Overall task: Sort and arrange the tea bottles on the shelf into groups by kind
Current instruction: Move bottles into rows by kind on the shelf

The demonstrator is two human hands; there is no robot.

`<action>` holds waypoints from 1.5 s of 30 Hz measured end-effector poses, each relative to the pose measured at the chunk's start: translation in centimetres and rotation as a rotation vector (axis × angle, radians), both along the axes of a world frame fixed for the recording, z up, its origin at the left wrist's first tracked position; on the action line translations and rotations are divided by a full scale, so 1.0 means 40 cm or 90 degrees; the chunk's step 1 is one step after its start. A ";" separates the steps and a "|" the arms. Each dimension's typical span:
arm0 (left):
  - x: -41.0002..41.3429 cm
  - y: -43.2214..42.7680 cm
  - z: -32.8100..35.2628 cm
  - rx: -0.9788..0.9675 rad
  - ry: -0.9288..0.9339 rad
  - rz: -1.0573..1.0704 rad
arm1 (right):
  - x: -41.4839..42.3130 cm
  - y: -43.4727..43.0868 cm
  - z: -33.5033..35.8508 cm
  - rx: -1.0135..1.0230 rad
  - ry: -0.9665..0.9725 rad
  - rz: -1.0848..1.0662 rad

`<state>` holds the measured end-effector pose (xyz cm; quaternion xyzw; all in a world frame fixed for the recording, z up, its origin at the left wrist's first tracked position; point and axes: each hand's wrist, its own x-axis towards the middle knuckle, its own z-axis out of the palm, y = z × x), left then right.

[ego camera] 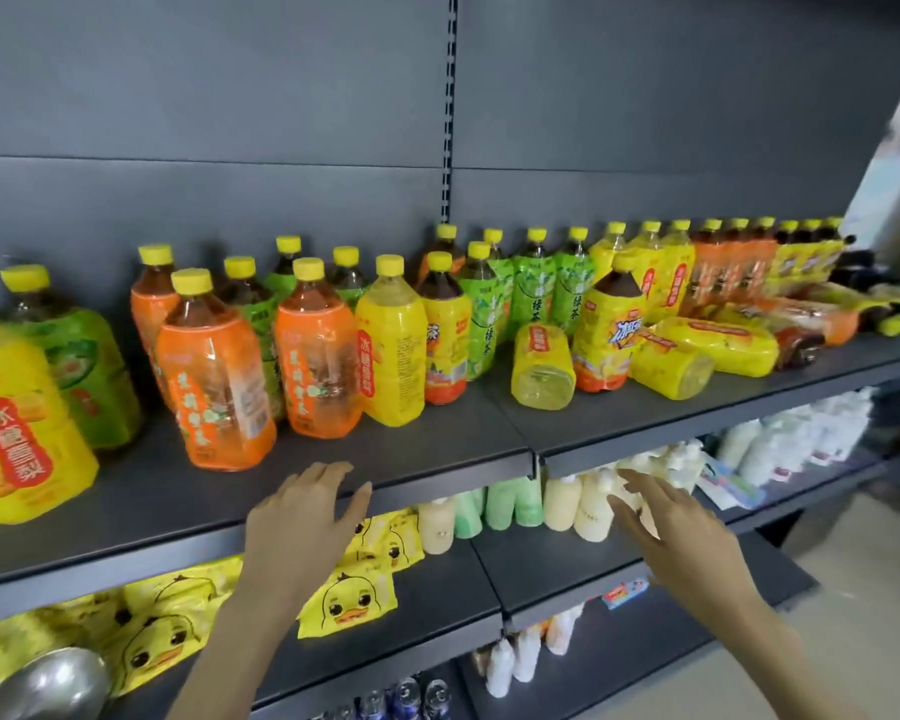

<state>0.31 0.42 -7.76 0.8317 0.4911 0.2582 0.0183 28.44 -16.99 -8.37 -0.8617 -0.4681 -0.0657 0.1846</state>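
Just beyond the left hand [305, 522] and right hand [666, 527], from the head camera, tea bottles [315, 350] stand mixed on the shelf [437, 439], with orange, yellow and green labels interleaved (toppled yellow bottles [544, 366] lie further past the right hand). Both hands are spread wide, holding nothing, likely poised at the shelf edge to choose a bottle.

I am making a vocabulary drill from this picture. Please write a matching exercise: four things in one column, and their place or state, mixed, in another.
1 left hand
2 right hand
3 orange bottle
4 duck pack

A on the lower shelf
B upright on the top shelf
C fingers at the top shelf's edge
D held in the air

Pairs: 1-C, 2-D, 3-B, 4-A
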 end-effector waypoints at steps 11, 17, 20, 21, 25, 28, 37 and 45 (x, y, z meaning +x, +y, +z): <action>0.365 0.146 0.020 0.003 0.007 -0.077 | 0.309 0.116 0.021 -0.025 -0.013 -0.066; 0.530 0.158 0.081 0.023 0.035 -0.092 | 0.467 0.171 0.046 0.035 0.013 -0.051; 0.622 0.157 0.119 0.010 0.034 -0.087 | 0.565 0.225 0.071 0.053 0.012 -0.018; 0.653 0.160 0.128 -0.004 0.028 -0.088 | 0.594 0.244 0.080 0.047 0.013 -0.003; 0.788 0.192 0.137 -0.058 0.075 -0.083 | 0.705 0.309 0.095 0.014 0.018 0.076; 0.876 0.225 0.117 -0.129 0.172 -0.054 | 0.768 0.359 0.106 -0.073 0.046 0.123; 0.946 0.317 0.107 -0.329 0.152 0.009 | 0.862 0.505 0.135 -0.275 0.184 0.222; 0.955 0.324 0.078 -0.244 0.044 0.087 | 0.862 0.530 0.098 -0.164 0.209 0.191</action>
